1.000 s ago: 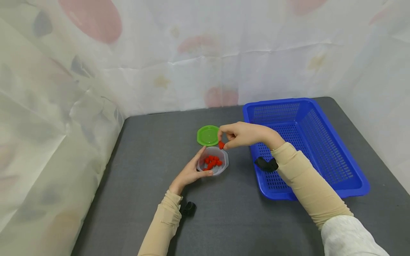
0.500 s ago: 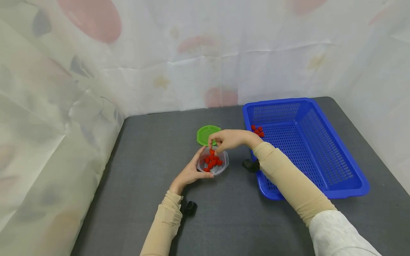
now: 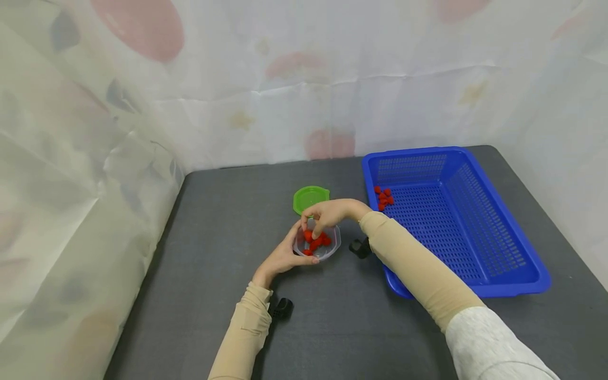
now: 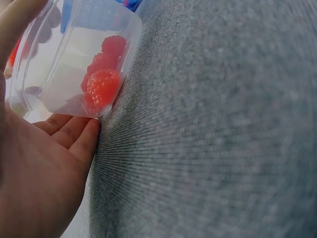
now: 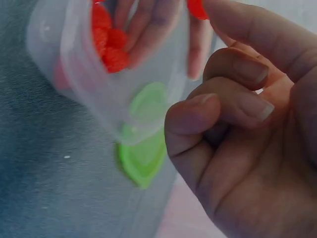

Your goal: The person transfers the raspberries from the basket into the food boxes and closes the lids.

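The left hand (image 3: 282,257) is gripping a clear tub (image 3: 334,244) of raspberries (image 4: 104,87) midway across the desk (image 3: 228,216) while the right hand (image 3: 331,211) is pinching one raspberry (image 5: 198,7) at its mouth, a green lid (image 3: 310,197) lying toward the far edge, a blue basket (image 3: 456,227) by the far-right corner.

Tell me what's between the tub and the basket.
In the head view, the right wrist and its black camera show between tub and basket, against grey table.
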`<state>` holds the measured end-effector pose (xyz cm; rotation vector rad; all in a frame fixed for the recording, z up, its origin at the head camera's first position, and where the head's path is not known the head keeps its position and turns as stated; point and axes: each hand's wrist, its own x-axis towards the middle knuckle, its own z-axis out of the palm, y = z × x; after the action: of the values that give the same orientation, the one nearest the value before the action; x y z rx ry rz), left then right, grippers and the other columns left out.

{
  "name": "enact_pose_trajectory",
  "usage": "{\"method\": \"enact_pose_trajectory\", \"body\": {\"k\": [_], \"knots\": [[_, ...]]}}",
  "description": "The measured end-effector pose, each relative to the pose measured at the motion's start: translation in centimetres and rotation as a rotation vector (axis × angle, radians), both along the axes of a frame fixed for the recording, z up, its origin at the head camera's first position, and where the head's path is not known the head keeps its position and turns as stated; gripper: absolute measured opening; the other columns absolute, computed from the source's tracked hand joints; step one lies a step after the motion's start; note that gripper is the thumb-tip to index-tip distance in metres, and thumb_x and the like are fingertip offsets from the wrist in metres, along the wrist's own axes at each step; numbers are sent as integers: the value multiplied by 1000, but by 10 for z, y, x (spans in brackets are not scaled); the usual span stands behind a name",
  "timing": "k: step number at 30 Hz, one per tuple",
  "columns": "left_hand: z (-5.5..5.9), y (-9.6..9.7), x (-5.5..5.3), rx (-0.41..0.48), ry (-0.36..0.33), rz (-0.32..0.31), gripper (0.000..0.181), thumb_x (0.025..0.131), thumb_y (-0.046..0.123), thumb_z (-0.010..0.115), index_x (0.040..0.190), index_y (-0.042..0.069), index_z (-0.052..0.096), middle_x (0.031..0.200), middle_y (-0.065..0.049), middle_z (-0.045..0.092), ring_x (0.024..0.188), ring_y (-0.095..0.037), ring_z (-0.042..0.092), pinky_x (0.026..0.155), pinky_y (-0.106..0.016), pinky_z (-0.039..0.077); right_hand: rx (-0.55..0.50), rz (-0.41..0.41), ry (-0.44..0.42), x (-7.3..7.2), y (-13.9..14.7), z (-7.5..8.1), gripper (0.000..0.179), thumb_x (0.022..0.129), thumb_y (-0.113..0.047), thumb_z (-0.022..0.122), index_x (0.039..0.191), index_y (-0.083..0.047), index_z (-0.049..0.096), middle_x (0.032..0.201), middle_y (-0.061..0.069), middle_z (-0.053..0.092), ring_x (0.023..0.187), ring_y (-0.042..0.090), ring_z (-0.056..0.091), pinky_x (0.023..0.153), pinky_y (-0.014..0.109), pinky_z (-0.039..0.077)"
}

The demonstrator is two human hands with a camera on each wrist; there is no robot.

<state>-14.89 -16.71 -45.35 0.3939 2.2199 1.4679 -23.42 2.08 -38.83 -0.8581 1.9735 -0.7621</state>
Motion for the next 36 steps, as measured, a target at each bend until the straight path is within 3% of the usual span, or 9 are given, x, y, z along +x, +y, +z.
{"method": "enact_pose_trajectory", "body": {"k": [5,10,19,25,31,36], "knots": [[1,1,1,27,29,-4,102,73,16,79,149,25,12,155,-5,19,140,-25,23,114,-50,20,-2,-20,-32,-3,2,-12,25,85,-8,62,108,-13,55,64,0,42,49,9,32,51,21,33],[0,2,2,55,62,4,102,72,13,79,150,22,13,153,-10,24,139,-26,26,114,-51,19,-20,-36,-3,-2,1,-13,26,84,-5,63,107,-12,56,62,1,41,49,9,33,50,22,33],[-3,4,1,72,33,-7,103,74,17,79,149,33,10,155,-1,19,140,-21,24,114,-49,20,21,-44,50,5,-7,-15,24,84,-2,63,104,-13,56,62,-1,42,53,10,37,52,21,35],[-1,4,2,74,14,-12,102,76,15,77,149,32,9,150,-4,29,137,-22,30,114,-48,21,25,-56,72,5,-8,-17,23,84,-2,63,104,-14,57,62,-1,41,53,10,36,51,21,34],[-1,4,1,56,16,-4,102,75,17,77,149,32,9,155,-2,17,142,-22,20,115,-50,17,20,-66,74,5,-7,-16,23,84,-3,64,103,-14,58,63,-1,42,54,11,36,52,21,34],[-1,4,1,51,20,1,99,75,17,78,148,32,13,155,-2,17,142,-22,19,115,-51,16,17,-72,86,6,-6,-17,22,84,-4,65,103,-13,59,65,-1,42,56,11,36,52,21,33]]}}
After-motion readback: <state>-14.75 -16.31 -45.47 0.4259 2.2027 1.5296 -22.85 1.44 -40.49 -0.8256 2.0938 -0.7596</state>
